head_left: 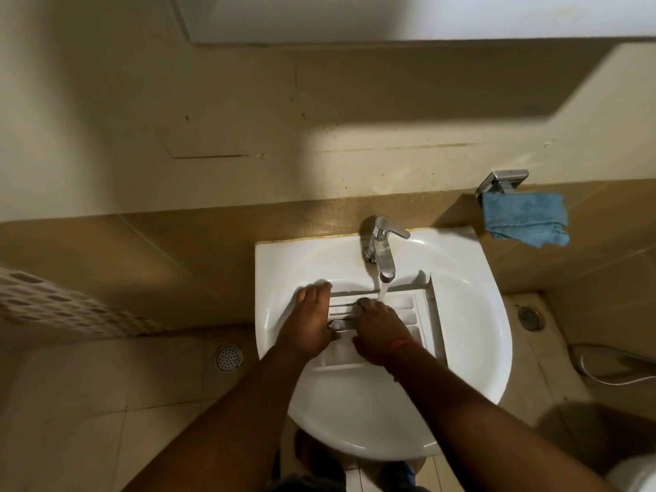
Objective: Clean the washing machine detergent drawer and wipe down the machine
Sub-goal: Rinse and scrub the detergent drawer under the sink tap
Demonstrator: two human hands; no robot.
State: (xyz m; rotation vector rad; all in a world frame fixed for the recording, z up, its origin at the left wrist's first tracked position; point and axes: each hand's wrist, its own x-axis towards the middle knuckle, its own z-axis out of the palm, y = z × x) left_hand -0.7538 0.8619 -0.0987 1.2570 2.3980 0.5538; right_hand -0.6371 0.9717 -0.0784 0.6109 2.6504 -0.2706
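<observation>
1. Two hands over the white sink (472, 335), both on the detergent drawer (408, 314), which lies across the basin under the tap (383, 250).
2. Left hand (309, 324): laid along the drawer's left end, fingers stretched toward the far edge, fingertips at the far left corner. Whether the thumb hooks the near side, cannot tell.
3. Right hand (380, 332): palm down on the middle of the drawer, fingers bent onto the compartments, fingertips beside the water stream (382, 291). Blurred here; looks like pressing or rubbing contact, not a clear pinch. A red thread sits on the wrist.
4. Between the hands a small grey piece (340, 324) shows on the drawer; what it is, cannot tell.
5. Water runs from the tap spout onto the drawer's far side, just right of the right fingertips.
6. Drawer front panel points right, toward the sink's right rim.
7. Blue cloth (525, 221) hangs from a chrome holder (502, 181) on the wall, right of the tap, well apart from the hands.
8. Floor drain (229, 357) in the tiles left of the sink; second one (530, 317) at right.
</observation>
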